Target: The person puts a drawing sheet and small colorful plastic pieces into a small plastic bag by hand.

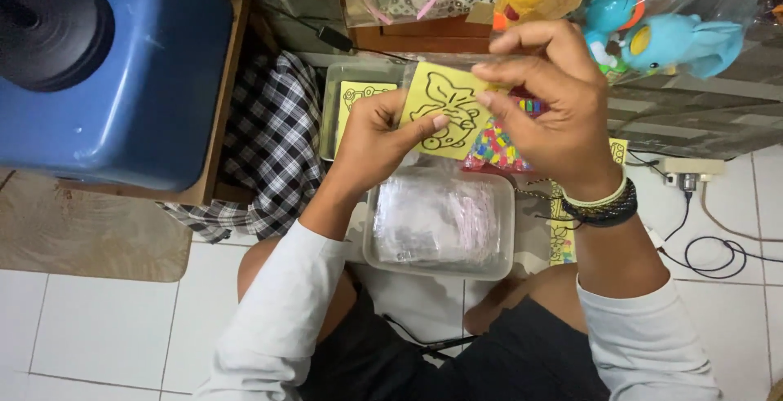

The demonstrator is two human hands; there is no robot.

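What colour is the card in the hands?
Yellow, with a black outline drawing; the card shows in the head view.

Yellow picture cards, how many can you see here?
3: one yellow card held by both hands, one card in the tray behind the left hand, one card partly hidden under the right wrist. More may be hidden.

Your right hand (pixel 555 115) covers the 3 o'clock edge of the yellow card (pixel 444 111), so you can't see where its drawing ends. The bag of colourful bits (pixel 493 146) is mostly tucked behind that hand too. At 12 o'clock the toy packs (pixel 652 34) get cut off by the frame. The blue tub (pixel 114 66) runs off at 9 o'clock. What's inside the clear tray (pixel 440 221) is too blurry to tell.
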